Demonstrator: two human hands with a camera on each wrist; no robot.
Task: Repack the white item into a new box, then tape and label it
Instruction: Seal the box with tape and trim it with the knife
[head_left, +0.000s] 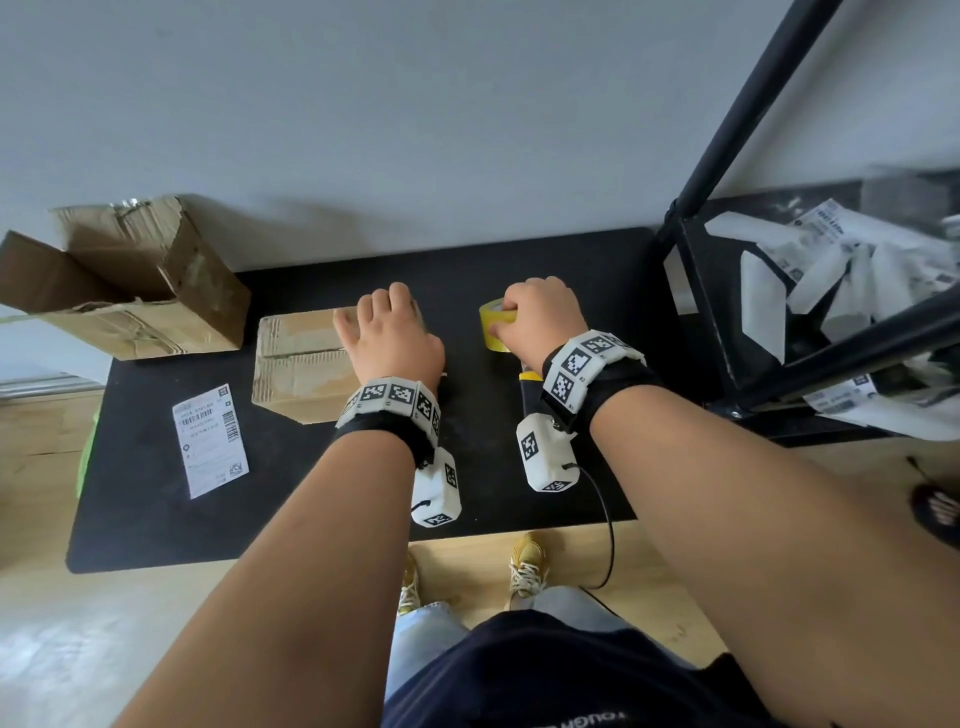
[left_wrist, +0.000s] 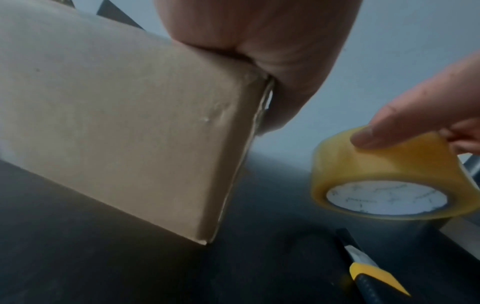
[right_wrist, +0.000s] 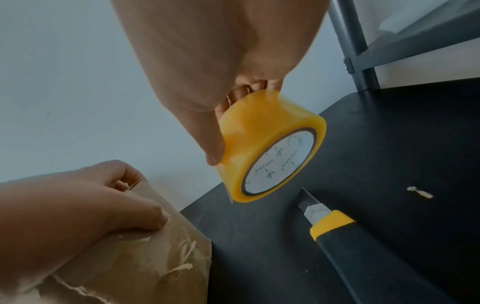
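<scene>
A closed brown cardboard box (head_left: 301, 364) sits mid-table. My left hand (head_left: 392, 338) lies on its right end, fingers curled over the far edge and thumb (left_wrist: 283, 98) down its right side, gripping the box (left_wrist: 124, 123). To its right my right hand (head_left: 540, 317) grips a yellow tape roll (head_left: 496, 325) by the rim, tilted above the table; the roll (right_wrist: 270, 152) shows its white core label. A white shipping label (head_left: 210, 447) lies flat at the left front. The white item is hidden.
An opened, torn cardboard box (head_left: 130, 280) lies at the back left of the black table (head_left: 311, 493). A yellow-black utility knife (right_wrist: 345, 238) with its blade out lies under the right wrist. A black metal rack (head_left: 727, 156) with white packages (head_left: 831, 280) stands at the right.
</scene>
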